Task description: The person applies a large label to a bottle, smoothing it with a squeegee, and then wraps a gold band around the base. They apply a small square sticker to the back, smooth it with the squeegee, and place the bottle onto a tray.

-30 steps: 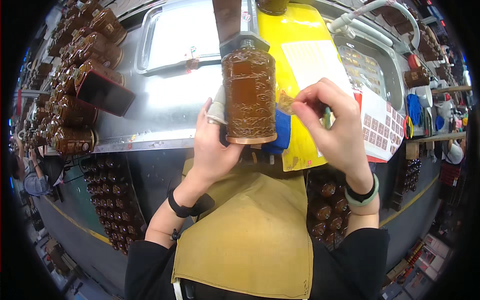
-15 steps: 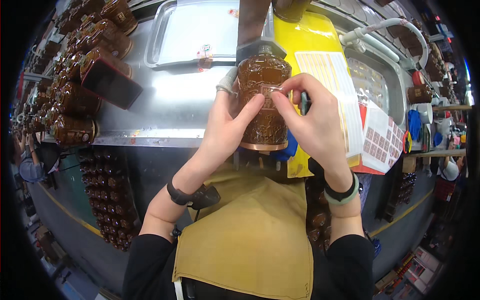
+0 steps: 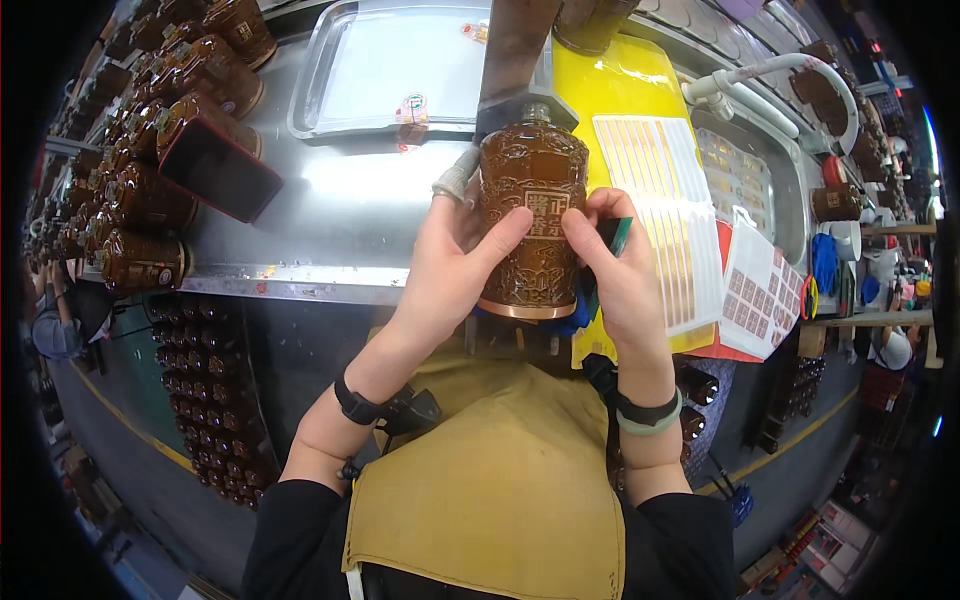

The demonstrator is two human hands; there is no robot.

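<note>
A brown glass bottle (image 3: 530, 165) with raised relief and a copper-coloured base band is tilted, its neck pointing away from me. My left hand (image 3: 445, 270) grips its left side, thumb on the front; one finger wears a grey cover (image 3: 457, 176). A small square label (image 3: 547, 214) with pale characters lies on the bottle's front between my two thumbs. My right hand (image 3: 632, 290) is at the bottle's right side, its thumb pressing by the label's edge. A flat green card-like piece (image 3: 621, 238) sticks out from its fingers, which are partly hidden.
A metal tray (image 3: 400, 65) lies at the far left, beside a dark phone (image 3: 220, 170) leaning on several brown bottles (image 3: 150, 195). To the right, a sheet of gold strips (image 3: 650, 220) rests on a yellow board (image 3: 615, 75). A sheet of small square labels (image 3: 760, 300) hangs near the edge.
My right hand has moved down and released its pinch at the label's upper area; its thumb is now by the label's right edge. The label now shows plainly on the bottle.
</note>
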